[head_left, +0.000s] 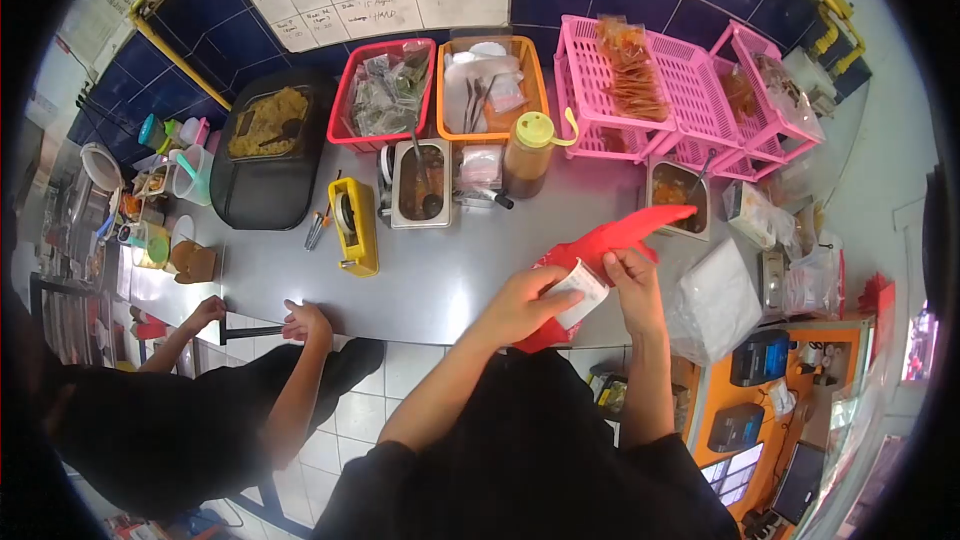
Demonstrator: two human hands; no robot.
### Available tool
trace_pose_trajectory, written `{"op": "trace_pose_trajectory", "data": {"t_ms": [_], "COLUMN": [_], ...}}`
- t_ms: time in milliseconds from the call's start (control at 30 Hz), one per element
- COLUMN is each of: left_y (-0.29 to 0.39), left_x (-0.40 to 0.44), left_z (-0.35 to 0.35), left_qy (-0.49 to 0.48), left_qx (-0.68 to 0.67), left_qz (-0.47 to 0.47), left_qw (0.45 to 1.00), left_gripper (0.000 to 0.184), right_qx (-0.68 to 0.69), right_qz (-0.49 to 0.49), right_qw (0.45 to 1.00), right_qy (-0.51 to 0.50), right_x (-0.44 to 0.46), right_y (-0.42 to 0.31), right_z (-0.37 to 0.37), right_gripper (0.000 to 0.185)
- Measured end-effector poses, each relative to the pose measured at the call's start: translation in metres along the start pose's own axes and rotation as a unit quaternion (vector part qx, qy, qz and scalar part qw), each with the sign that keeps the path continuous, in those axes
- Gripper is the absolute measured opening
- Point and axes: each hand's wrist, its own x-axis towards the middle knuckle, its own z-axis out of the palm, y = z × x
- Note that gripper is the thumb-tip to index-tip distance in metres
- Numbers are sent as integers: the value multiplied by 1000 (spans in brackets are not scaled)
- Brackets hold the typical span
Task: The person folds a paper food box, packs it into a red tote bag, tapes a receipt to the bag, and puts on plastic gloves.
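Note:
Over the counter's front edge, my left hand [532,298] is closed with its thumb across a white printed paper slip [583,294], which looks like a receipt. The slip lies against a red plastic bag [625,228]. My right hand [636,280] pinches the same bag just right of the slip. One end of the bag sticks out towards the upper right, and its lower part hangs below my left hand. What the bag holds, if anything, is hidden.
On the steel counter [430,280] stand a yellow tape dispenser [354,227], metal food pans [421,183], a sauce bottle [530,154] and pink baskets [690,80]. White plastic bags [715,300] lie right of my hands. A co-worker [180,410] in black stands at the left.

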Motion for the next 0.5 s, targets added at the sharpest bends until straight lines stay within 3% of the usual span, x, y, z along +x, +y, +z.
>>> {"op": "trace_pose_trajectory", "data": {"t_ms": [133, 300, 433, 500], "left_y": [-36, -39, -42, -38], "left_x": [31, 26, 34, 30], "left_z": [25, 25, 25, 24], "left_qy": [67, 40, 91, 100], "left_qx": [-81, -158, -125, -127], "left_qz": [18, 86, 10, -37], "left_qw": [994, 983, 988, 986], "left_gripper": [26, 32, 51, 58], "right_qx": [190, 157, 252, 147], "right_qz": [9, 2, 13, -21], "right_qw": [981, 987, 968, 989], "right_qy": [42, -23, -10, -2], "right_x": [-9, -6, -11, -11], "right_y": [-14, 19, 4, 12], "right_z": [8, -11, 0, -2], "right_gripper": [37, 40, 42, 39]}}
